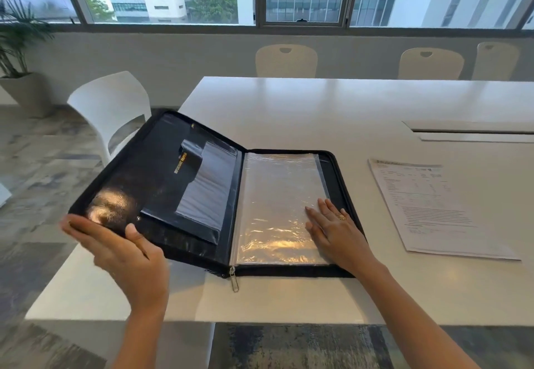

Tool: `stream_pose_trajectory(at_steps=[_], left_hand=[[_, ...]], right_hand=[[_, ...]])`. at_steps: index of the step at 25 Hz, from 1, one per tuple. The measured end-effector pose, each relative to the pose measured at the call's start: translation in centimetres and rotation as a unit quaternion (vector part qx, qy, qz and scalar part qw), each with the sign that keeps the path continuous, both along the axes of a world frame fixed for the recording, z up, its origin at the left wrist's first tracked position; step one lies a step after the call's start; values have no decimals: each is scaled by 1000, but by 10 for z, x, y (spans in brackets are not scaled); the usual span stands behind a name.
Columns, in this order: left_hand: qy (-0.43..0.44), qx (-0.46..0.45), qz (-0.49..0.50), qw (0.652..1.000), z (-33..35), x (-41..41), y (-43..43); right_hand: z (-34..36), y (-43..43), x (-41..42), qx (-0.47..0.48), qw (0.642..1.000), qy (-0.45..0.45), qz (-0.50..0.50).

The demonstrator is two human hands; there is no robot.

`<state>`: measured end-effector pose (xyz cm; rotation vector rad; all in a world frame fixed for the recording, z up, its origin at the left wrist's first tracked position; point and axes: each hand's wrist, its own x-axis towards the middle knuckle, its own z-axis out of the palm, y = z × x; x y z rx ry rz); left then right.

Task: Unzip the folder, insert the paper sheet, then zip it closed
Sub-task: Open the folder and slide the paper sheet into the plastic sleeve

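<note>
**Already unzipped: folder lies open, paper sheet still outside it**

Black zip folder sits at the near left corner of the white table, opened like a book. Right half flat on the tabletop, filled with clear plastic sleeves that catch the window glare. Left half tilted up off the table and hanging out past the table's left edge; its inner side carries dark pockets, one with small gold lettering too fine to read.

Left hand grips the near outer corner of the raised half: thumb on the inner face, fingers wrapped underneath. Slight blur here.

Right hand lies palm down, fingers spread wide, pressing on the lower right part of the sleeves. Holds nothing. A ring shows on one finger.

Zipper pull dangles at the near end of the spine, resting on the table.

Paper sheet, printed, lies flat on the table to the right of the folder, near it but apart, untouched by either hand.

White chair stands beyond the left cover.
</note>
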<state>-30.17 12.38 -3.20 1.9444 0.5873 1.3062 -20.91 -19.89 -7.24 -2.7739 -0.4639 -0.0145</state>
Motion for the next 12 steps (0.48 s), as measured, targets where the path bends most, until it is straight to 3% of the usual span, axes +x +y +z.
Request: stream_pose_trajectory(at_steps=[2,4,9,12], left_hand=[[100,87,77,988,-7,-1,12],[191,143,91,967,-13,-2,17],[366,281,47,886,-13,7,7],[414,318,-59,851,-7,26,-29]], right_hand=[[0,0,0,-3,1000,-2,-1],[-1,0,-1,-5,1000,-5,-2],[-1,2,-2,-8,1000,-11,0],[-2,1,-2,-14,1000,-14,-2]])
